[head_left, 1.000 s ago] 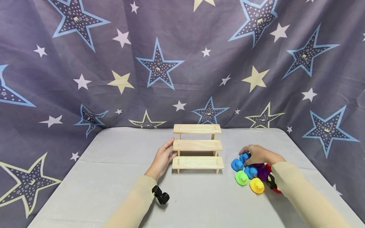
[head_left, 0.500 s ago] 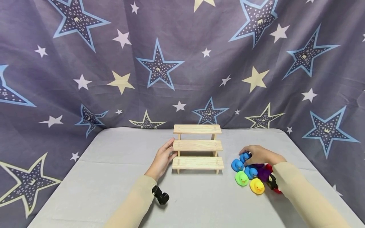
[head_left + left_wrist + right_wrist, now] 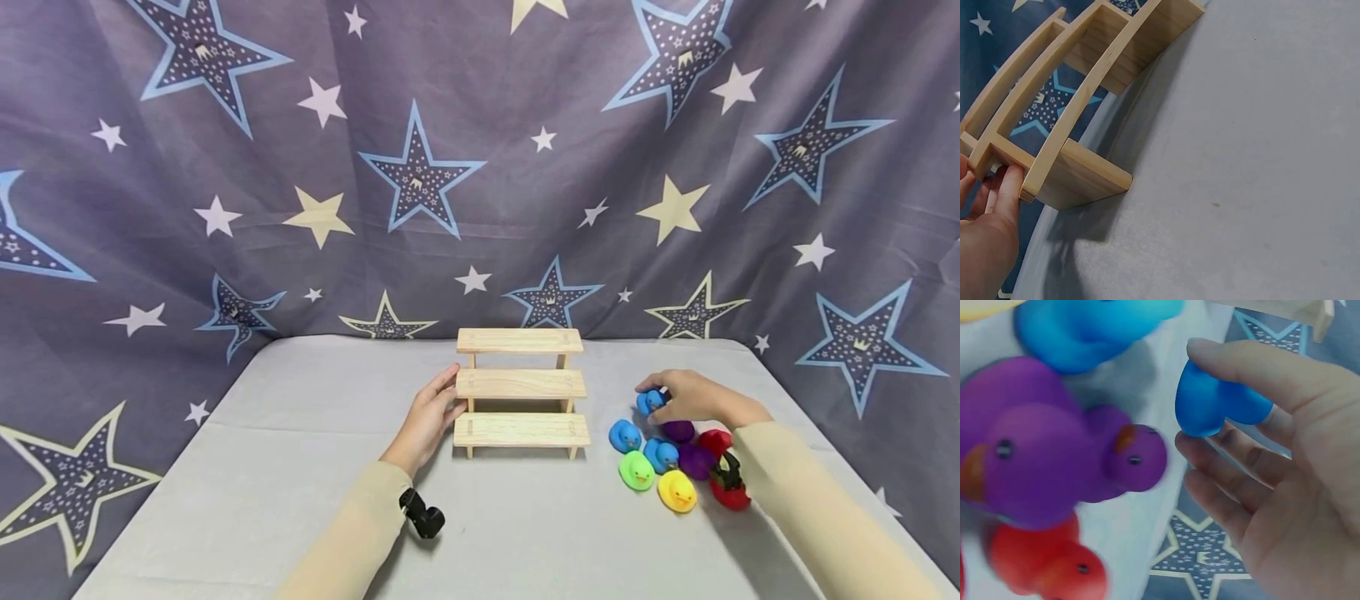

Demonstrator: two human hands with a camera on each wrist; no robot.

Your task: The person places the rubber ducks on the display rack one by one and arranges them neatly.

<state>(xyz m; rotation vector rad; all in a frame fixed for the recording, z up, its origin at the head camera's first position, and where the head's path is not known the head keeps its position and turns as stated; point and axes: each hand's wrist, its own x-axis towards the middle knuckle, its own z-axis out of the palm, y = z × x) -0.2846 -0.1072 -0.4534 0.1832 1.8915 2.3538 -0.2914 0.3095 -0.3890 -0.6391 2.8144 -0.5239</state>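
A three-tier wooden step stand point(image 3: 521, 384) stands near the table's back. My left hand point(image 3: 426, 419) holds its left side at the middle tier, and in the left wrist view the fingers point(image 3: 1009, 190) lie against the tier's end. Over to the right, my right hand point(image 3: 693, 397) pinches a blue rubber duck point(image 3: 1200, 403) between thumb and fingers, raised above the pile. Below it sit two more blue ducks point(image 3: 625, 436), a green duck point(image 3: 637, 471) and a yellow duck point(image 3: 677, 492). Purple ducks point(image 3: 1025, 450) and red ducks point(image 3: 1054, 556) lie nearer the right wrist.
A grey cloth covers the table point(image 3: 525, 525). Behind it hangs a star-patterned curtain point(image 3: 495, 217), close to the stand's back. A black wrist camera point(image 3: 423, 514) juts from the left sleeve, low over the table.
My right hand has lifted the blue duck up and slightly right, away from the other ducks, uncovering more of the purple and red ones. The left hand and the stand have stayed put.
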